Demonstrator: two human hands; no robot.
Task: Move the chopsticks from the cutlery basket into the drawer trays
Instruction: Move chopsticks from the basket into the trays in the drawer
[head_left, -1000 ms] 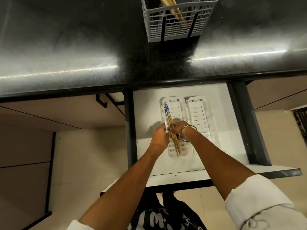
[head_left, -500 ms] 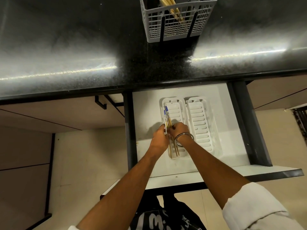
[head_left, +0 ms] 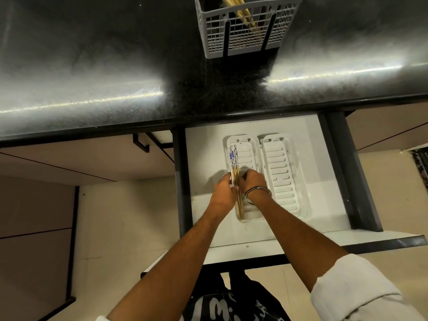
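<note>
Two white slotted trays lie side by side in the open drawer [head_left: 206,158]. Wooden chopsticks [head_left: 234,163] with blue-and-white patterned tops lie along the left edge of the left tray [head_left: 249,156]. My left hand [head_left: 223,189] and my right hand [head_left: 253,181], with a metal bangle on the wrist, press against these chopsticks from either side at their middle. The right tray [head_left: 281,172] holds nothing. More wooden chopsticks [head_left: 243,12] stand in the grey cutlery basket [head_left: 245,28] on the counter.
The black speckled counter [head_left: 115,66] runs across the top, with bright light reflections. Dark drawer rails [head_left: 347,172] frame the drawer on both sides. Beige cabinet fronts flank it, with a black handle [head_left: 141,144] on the left one.
The chopsticks were slanted across the left tray; both hands have pushed them straight against its left edge. My hands have stayed at their middle.
</note>
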